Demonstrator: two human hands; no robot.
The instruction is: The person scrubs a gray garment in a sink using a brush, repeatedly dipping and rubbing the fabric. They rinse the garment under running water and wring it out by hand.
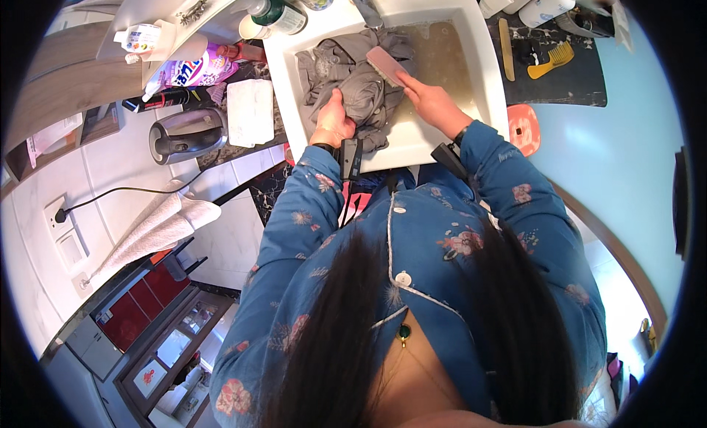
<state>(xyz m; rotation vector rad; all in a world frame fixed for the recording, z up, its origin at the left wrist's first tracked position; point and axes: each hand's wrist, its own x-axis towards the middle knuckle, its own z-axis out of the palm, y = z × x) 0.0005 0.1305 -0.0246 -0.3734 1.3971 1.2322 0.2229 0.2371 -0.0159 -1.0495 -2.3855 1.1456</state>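
Note:
Wet grey cloth (353, 55), bunched up, lies in the left part of a white sink basin (494, 69) that holds murky brownish water (442, 55). My left hand (335, 119) grips a fold of the cloth near the basin's front left, thumb on top. In my right hand (433, 102) is the handle end of a pink scrubbing brush (385, 65). The brush's pale bristles face down and to the left, at the cloth; whether they press on it I cannot tell. Some suds or wet sheen show on the cloth's upper left.
Left of the basin are an electric kettle (188, 135), a white folded cloth or pack (250, 112), a purple detergent pouch (196, 69) and a green pump bottle (279, 15). A yellow comb (550, 60) and white bottles (547, 7) lie or stand right. The faucet (364, 5) is behind.

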